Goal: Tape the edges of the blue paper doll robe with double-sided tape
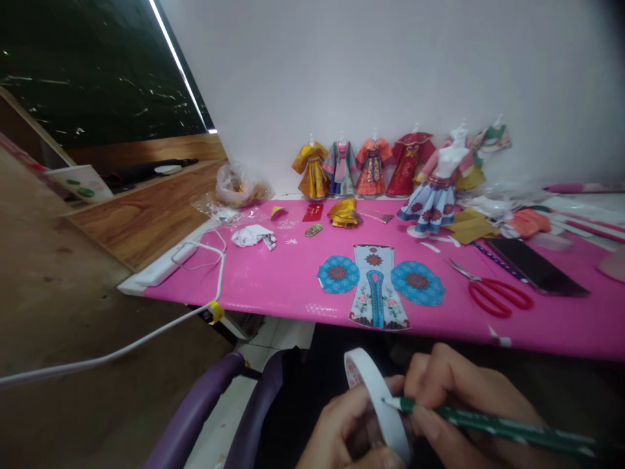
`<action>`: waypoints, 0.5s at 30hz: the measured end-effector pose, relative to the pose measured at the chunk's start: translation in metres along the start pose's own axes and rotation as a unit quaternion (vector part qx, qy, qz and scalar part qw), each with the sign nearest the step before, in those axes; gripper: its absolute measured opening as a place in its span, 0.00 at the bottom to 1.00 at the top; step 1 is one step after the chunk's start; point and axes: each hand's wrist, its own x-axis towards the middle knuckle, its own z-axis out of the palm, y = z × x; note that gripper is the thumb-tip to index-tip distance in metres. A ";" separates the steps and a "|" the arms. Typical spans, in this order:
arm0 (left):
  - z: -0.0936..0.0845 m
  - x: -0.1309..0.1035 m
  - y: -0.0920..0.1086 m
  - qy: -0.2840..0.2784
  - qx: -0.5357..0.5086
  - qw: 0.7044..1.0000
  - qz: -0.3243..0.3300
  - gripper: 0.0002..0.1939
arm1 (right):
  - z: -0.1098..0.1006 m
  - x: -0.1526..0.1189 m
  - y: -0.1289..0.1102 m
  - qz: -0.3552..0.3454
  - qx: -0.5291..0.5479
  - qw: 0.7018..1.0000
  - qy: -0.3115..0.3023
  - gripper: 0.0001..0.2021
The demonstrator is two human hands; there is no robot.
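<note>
A: Start with the biggest thing. What lies beyond the fingers?

B: The desk (273,280), covered in pink, stands well above and past both hands. On it, straight ahead of the fingers, lies a flat paper dress cut-out (377,286) with blue round sleeves. Red-handled scissors (493,293) lie beyond the right fingers, and a dark phone (534,266) just past those. A row of small paper dresses (364,166) stands at the wall, farthest away.

A: And what do the hands have?

B: The left hand (342,430) holds a roll of white tape (378,407), below the desk edge, over the person's lap. Its fingers are curled around the lower part of the ring, thumb on the near side. The right hand (459,397) has its fingers closed on a green dotted pencil (493,426), and the tip touches the outer band of the roll.

A: How would the roll handle?

B: Light, by its look, and fairly stiff as a ring, though it could flatten under a hard squeeze. The outer band is likely smooth and slippery, with any loose end sticky. Holding it by the flat sides, or with a finger through the core, seems the surest grip.
</note>
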 end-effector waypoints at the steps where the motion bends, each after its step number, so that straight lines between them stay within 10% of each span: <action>1: 0.001 0.001 0.001 -0.003 -0.001 1.000 0.001 0.25 | 0.000 0.001 -0.001 -0.003 0.008 1.000 -0.007 0.10; 15: 0.006 0.002 0.006 -0.017 -0.020 1.000 0.004 0.23 | 0.001 -0.001 0.000 0.023 0.017 0.999 0.017 0.10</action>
